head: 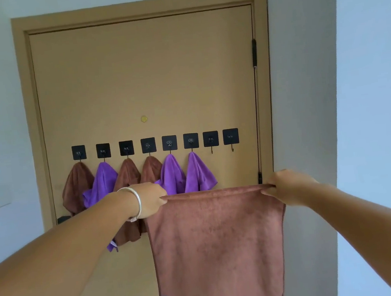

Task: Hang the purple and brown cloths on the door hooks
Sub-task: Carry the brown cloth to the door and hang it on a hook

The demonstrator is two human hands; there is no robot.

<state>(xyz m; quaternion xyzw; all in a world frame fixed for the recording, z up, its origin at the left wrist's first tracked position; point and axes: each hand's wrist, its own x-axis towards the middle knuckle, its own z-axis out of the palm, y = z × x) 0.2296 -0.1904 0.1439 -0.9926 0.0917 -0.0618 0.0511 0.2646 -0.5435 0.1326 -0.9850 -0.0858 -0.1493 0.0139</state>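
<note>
Door (143, 76) ahead of me; eight hooks (148, 145) across it, six left ones hung, two right bare. Brown cloth (217, 246) spread flat near me. Left hand (150, 199) and right hand (286, 186) pinch its top corners, fingers clamped.

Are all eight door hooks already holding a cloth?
No, the two rightmost hooks hang bare; six cloths hang on the others.
</note>
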